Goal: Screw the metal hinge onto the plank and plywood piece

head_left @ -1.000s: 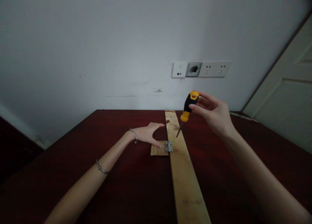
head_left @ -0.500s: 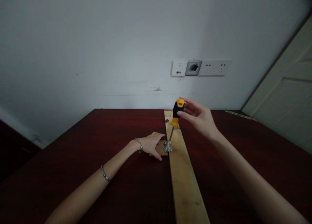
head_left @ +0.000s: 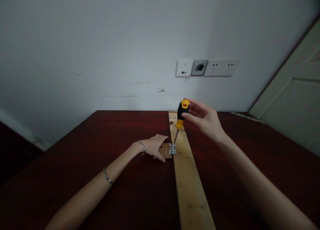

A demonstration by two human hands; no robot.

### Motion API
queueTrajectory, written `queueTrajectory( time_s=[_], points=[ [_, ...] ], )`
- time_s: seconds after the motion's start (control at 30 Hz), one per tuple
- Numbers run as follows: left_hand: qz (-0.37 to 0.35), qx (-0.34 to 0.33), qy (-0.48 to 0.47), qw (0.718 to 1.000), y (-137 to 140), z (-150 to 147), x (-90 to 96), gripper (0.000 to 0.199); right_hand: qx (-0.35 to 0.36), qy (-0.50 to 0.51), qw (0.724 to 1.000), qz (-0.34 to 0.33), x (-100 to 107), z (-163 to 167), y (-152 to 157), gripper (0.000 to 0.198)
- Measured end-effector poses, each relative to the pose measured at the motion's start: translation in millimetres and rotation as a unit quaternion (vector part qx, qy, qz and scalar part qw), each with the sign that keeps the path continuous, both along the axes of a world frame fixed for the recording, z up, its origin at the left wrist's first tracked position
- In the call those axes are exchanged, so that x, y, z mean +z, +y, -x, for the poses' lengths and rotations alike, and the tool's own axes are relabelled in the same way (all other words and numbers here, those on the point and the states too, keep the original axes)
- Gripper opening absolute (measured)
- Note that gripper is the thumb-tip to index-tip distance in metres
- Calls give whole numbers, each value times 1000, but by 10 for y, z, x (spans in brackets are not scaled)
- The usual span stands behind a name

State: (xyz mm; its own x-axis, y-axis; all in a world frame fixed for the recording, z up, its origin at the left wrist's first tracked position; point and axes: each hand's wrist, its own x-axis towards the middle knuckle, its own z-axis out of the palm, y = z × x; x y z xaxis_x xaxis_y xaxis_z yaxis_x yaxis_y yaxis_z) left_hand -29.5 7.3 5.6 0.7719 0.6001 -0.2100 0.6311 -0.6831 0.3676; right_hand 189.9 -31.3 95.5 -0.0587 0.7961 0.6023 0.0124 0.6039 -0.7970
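Note:
A yellow-and-black screwdriver (head_left: 183,110) stands tilted, its handle pinched between the thumb and fingers of my right hand (head_left: 208,121). Its tip meets the upper end of the right leaf of a small metal hinge (head_left: 172,149). That leaf lies on a long pale wooden plank (head_left: 191,180); the other leaf rests on a small brown wooden block (head_left: 165,151) against the plank's left side. My left hand (head_left: 153,146) grips this block, thumb on the near edge and fingers along the far edge. Screws in the hinge are too small to make out.
The plank runs along a dark red table (head_left: 125,126) to its back edge by a white wall (head_left: 135,50). Wall sockets (head_left: 221,68) hang above the table. A pale door (head_left: 297,100) stands at the right, near a thin strip (head_left: 247,117) on the tabletop.
The whole view has shifted slightly. Both hands keep their holds, and the screwdriver tip stays at the hinge.

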Motion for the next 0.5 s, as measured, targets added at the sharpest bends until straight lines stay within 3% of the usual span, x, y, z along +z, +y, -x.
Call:
queueTrajectory(
  time_s=[0.5],
  points=[
    [3,1,14,1000,7,2,2,114,-1,-4,1000,2,-30,7,26,48]
  ],
)
